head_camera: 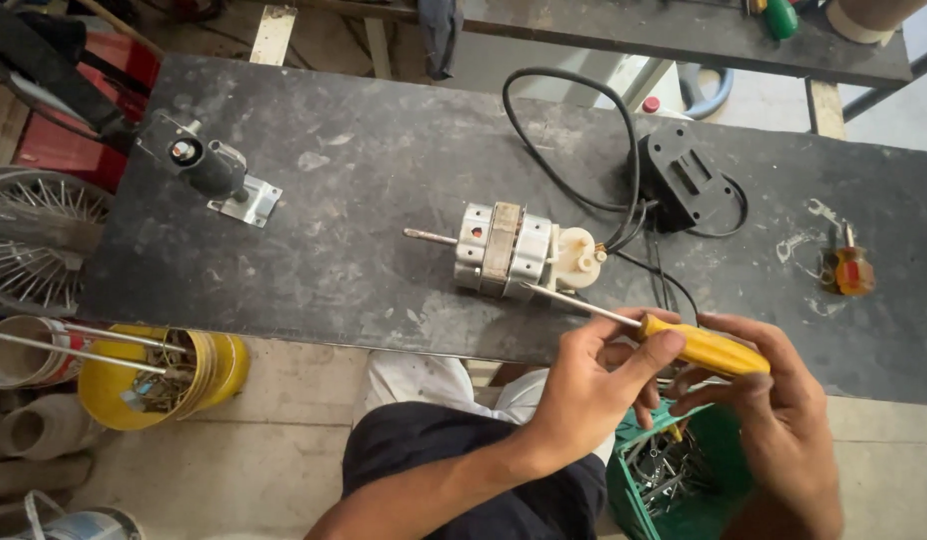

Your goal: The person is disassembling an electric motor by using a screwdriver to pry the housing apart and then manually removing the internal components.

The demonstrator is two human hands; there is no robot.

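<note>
- We grip a yellow-handled screwdriver point(684, 340) with both hands: left hand point(589, 385) wraps the handle's front, right hand point(774, 410) pinches its rear.
- Its thin steel shaft touches the small metal motor point(504, 250) lying on the scuffed dark worktop point(364, 200).
- Black cable point(569, 130) and black plastic cover point(684, 178) sit behind.
- A green crate point(654, 480) sits below the hands.

One head-worn camera looks steeply down, close over the dark workbench point(384, 200) edge.
</note>
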